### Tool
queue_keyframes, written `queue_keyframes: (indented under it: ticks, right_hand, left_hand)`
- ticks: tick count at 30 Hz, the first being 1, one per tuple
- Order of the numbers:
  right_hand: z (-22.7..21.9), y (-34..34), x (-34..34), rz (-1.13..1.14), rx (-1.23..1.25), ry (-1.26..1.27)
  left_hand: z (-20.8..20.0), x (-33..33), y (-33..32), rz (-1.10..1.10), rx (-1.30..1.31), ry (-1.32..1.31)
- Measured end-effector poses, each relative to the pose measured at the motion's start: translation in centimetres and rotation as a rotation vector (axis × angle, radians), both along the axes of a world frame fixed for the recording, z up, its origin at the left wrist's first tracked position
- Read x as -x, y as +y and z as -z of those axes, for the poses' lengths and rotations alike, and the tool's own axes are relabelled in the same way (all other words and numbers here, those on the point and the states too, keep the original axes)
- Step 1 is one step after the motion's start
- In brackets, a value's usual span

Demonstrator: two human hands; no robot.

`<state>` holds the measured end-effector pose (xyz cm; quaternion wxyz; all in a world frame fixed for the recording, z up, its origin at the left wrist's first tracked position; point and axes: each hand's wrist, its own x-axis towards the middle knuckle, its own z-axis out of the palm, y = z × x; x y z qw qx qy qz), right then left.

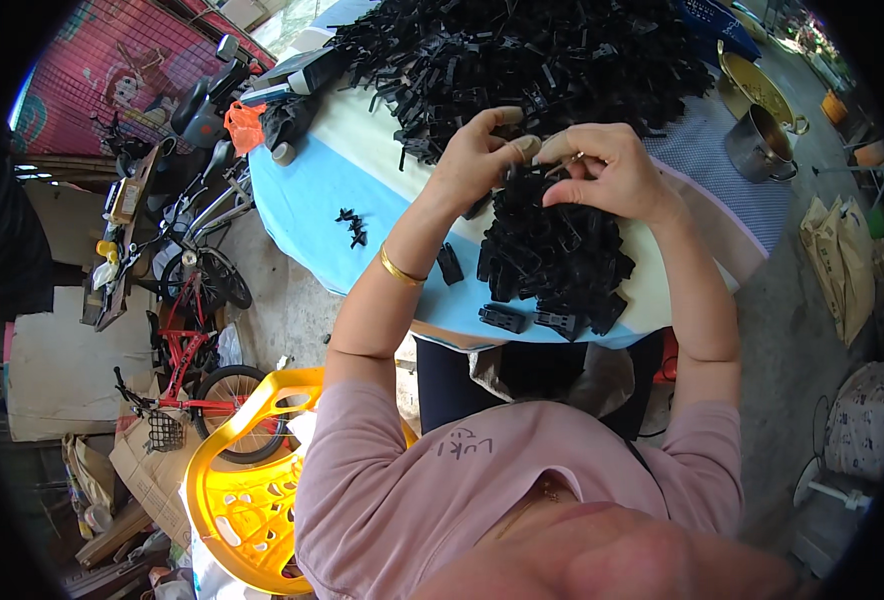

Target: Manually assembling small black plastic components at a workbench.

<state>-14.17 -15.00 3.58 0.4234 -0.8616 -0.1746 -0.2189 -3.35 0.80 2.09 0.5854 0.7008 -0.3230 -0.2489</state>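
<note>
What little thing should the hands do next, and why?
Maybe the left hand could nudge a loose black piece back from the near edge of the table. It lies close to that edge, in front of the nearer black pile, so a bump might knock it off. That hand and the right hand are at the pile's far end.

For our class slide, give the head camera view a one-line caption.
Left hand and right hand close together at the far end of a small black pile, a larger heap beyond.
</note>
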Motion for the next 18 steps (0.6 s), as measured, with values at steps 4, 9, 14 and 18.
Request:
queue_keyframes:
  ticks: [4, 9, 14, 18]
  right_hand:
    - [0.4, 1.0, -0.2, 0.056, 0.146, -0.12]
    - [0.4, 0.9, -0.2, 0.163, -0.114, -0.052]
    - [1.0, 0.5, -0.5, 0.141, -0.324, 0.037]
    - [1.6, 0.5, -1.4, 0.277, -0.225, 0.003]
  left_hand:
    - [0.3, -0.1, 0.0, 0.086, -0.02, -0.064]
    - [-0.2, 0.6, 0.2, 0.136, 0.256, -0.096]
    - [-0.9, 2.6, 0.0, 0.11, 0.236, 0.037]
    - [1.7, -0.4, -1.1, -0.203, 0.465, -0.003]
